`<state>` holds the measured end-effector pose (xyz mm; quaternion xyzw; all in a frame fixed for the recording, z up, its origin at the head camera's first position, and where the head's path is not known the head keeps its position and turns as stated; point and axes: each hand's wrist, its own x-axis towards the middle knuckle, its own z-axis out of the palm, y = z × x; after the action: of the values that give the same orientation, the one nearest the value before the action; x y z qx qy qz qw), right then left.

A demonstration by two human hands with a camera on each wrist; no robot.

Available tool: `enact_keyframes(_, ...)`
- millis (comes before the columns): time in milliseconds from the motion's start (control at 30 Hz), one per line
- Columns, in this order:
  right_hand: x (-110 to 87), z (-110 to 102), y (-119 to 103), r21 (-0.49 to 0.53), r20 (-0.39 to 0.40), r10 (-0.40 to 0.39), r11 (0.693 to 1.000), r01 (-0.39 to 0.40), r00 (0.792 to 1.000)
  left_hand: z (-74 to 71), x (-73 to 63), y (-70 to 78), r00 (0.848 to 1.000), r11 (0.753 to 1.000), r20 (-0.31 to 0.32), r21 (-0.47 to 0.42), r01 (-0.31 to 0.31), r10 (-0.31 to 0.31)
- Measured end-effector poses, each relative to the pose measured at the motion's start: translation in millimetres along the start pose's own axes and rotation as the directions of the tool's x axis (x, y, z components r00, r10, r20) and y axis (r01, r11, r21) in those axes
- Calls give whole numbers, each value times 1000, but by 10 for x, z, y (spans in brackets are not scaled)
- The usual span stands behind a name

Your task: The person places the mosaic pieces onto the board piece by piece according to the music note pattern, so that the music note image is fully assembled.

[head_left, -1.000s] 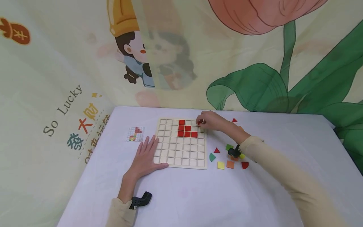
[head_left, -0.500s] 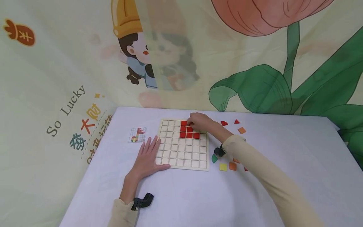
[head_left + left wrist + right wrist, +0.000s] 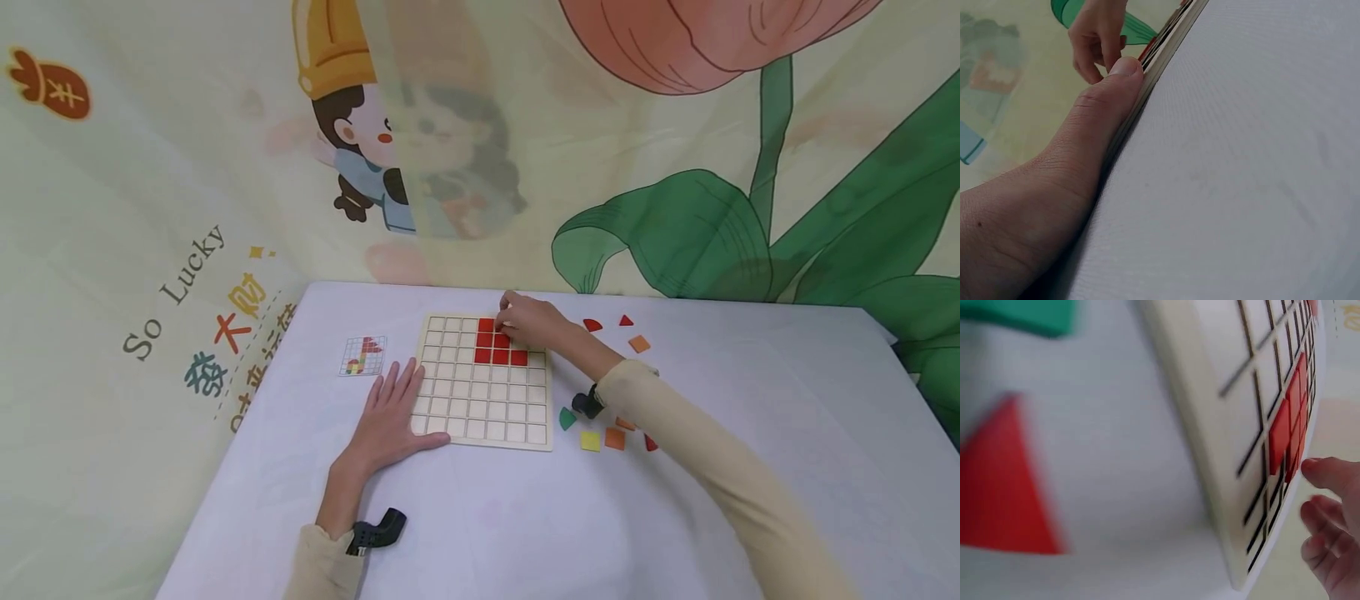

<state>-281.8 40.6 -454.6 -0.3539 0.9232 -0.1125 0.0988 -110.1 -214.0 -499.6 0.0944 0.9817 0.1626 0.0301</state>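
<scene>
Behind the white-covered table [image 3: 787, 375] hangs a pale backdrop [image 3: 247, 158] printed with large green leaves [image 3: 690, 233].

The backdrop [image 3: 277, 167] reads "So Lucky" and, apparently, "發大财".

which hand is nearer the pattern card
Left. The left hand is just beside the pattern card; the right hand is farther off, at red squares on the grid board.

My feed shows me a staged spot, room type unclear: cartoon-printed backdrop [image 3: 517, 142] at twelve o'clock, white-covered table [image 3: 495, 517] at six.
</scene>
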Motion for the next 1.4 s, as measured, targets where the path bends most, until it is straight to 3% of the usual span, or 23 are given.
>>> enact_keyframes(167, -334, 51, 22, 56, -27, 37, 998, -36, 999, 13, 4, 13, 1000, 1000, 6, 0, -2, 2)
enact_keyframes(400, -1115, 150, 109, 88, -18, 46, 995, -44, 999, -2, 4, -19, 1000, 1000, 2, 4, -14, 14)
enact_keyframes(500, -1402, 190, 187, 84, -53, 38, 996, -34, 998, -14, 12, -38, 1000, 1000, -4, 11, -14, 14)
enact_keyframes(667, -1701, 248, 282, 112, -89, 41, 993, -31, 995, -22, 14, -48, 1000, 1000, 9, 13, -6, 6)
enact_keyframes(967, -1904, 288, 300, 153, -120, 8, 988, 10, 993, -2, 9, -12, 1000, 1000, 16, 1, 1, -1)
enact_keyframes(1400, -1765, 315, 247, 107, -177, -29, 993, 48, 984, 20, 7, -29, 1000, 1000, -16, -7, -23, 23)
